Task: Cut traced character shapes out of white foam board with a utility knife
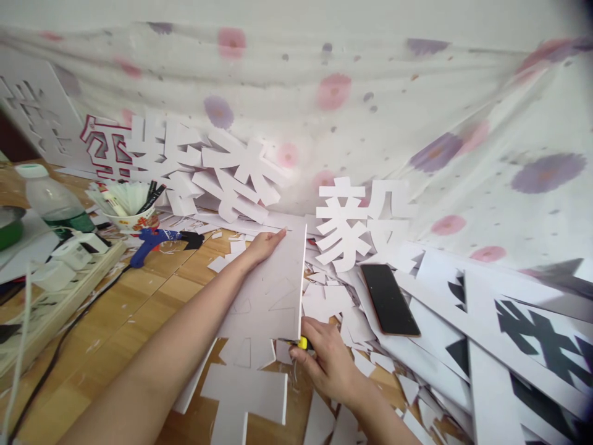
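My left hand (267,246) lies on the far part of a white foam board (273,281), its fingers stretched forward along the surface. Faint pencil outlines show on the board. At the board's near right corner, my right hand (327,355) is closed around a yellow cutter (303,342), whose blade touches the near edge. Below that edge a cut white piece (245,389) with cross-like arms lies on the wooden table.
White cut-out characters (345,222) lean at the back. A phone (390,300) lies right among scraps. At left are a blue glue gun (155,240), a cup of pens (132,213), a bottle (55,198) and a power strip (55,303).
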The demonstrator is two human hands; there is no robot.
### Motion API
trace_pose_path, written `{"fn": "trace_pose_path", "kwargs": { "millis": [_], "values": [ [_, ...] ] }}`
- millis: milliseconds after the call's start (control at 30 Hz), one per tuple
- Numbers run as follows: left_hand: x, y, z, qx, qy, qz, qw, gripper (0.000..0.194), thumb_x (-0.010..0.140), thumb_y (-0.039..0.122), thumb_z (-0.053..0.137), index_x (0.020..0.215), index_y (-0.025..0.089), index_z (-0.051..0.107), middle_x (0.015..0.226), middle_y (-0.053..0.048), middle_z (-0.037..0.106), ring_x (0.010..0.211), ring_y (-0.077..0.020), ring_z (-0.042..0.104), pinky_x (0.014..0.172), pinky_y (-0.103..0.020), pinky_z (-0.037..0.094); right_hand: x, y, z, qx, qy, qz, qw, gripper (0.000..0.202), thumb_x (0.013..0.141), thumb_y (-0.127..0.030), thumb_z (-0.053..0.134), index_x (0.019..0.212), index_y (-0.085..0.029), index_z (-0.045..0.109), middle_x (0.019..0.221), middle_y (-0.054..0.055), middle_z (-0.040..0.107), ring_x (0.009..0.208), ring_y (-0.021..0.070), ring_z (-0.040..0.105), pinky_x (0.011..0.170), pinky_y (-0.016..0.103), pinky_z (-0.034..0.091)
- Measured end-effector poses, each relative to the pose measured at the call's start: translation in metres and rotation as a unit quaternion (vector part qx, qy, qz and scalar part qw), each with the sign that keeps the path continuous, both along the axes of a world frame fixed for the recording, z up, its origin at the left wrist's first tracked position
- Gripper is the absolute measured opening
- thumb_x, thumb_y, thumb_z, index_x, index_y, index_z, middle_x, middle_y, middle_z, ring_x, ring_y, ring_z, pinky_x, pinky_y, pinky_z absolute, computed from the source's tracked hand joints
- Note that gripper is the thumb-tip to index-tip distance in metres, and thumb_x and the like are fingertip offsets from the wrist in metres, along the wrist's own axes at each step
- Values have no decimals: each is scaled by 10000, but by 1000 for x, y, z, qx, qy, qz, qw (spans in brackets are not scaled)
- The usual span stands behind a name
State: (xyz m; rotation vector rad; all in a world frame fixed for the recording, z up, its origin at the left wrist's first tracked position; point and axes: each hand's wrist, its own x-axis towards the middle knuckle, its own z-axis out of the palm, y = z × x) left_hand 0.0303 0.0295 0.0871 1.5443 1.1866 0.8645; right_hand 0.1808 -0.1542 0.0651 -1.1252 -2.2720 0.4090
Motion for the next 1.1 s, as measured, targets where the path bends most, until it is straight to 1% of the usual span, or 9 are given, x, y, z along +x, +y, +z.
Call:
{"fn": "trace_pose_path", "kwargs": {
  "millis": [167,367,533,667,733,867,933,1000,1100],
  "values": [
    [1,-5,9,-15,-37,-1,999,545,667,689,453,562,156,498,469,29,460,427,-105,407,440,-221,292,-1,0,0,-21,-1,10,1000,201,880,-353,379,857,-201,508,732,15,551,673,147,499,589,248,332],
    [1,-5,8,16,-34,5,999,541,678,680,447,541,158,466,461,33,413,430,-95,376,439,-216,266,0,-3,0,-13,30,-9,999,207,878,-356,374,877,-200,510,724,13,541,661,142,500,595,247,337],
    [1,-3,7,9,-32,14,999,542,676,685,447,551,158,464,464,35,396,429,-94,370,438,-217,267,-2,-5,2,-15,-23,-6,1000,230,876,-366,371,838,-197,523,712,23,554,667,155,510,592,260,353],
    [-1,-1,8,19,-34,27,999,543,672,684,455,555,155,476,466,32,408,430,-94,372,439,-217,267,-1,-7,3,38,-6,4,999,241,874,-362,365,936,-204,535,803,53,580,724,169,535,623,275,386],
    [-3,0,9,25,-37,39,998,541,668,682,463,562,152,491,467,32,419,430,-96,377,439,-218,267,-1,-9,2,71,9,-5,997,226,848,-315,390,990,-197,521,868,74,569,770,183,531,636,285,400],
    [-4,0,12,42,-36,60,997,534,665,669,480,529,153,483,450,33,422,428,-97,388,440,-220,269,-6,-8,-2,68,-1,-38,997,250,771,-216,432,1008,-176,501,884,80,535,783,195,508,621,295,407],
    [-4,0,12,42,-40,62,996,535,662,669,483,534,150,499,451,28,441,434,-106,410,446,-224,285,-8,-7,-2,45,-9,-25,999,213,784,-228,437,978,-185,516,846,63,546,757,189,508,602,285,397],
    [-3,0,9,35,-51,55,997,540,660,673,481,569,143,535,472,18,480,448,-118,441,455,-228,308,-9,-6,-2,28,-1,7,1000,170,826,-276,432,936,-199,536,803,46,566,724,174,515,584,267,384],
    [-2,0,5,15,-61,31,998,556,662,684,469,611,137,562,516,3,521,461,-126,465,460,-230,331,-8,-3,-2,30,30,23,999,257,867,-409,415,865,-199,564,725,30,581,654,146,516,552,242,362]
  ]
}}
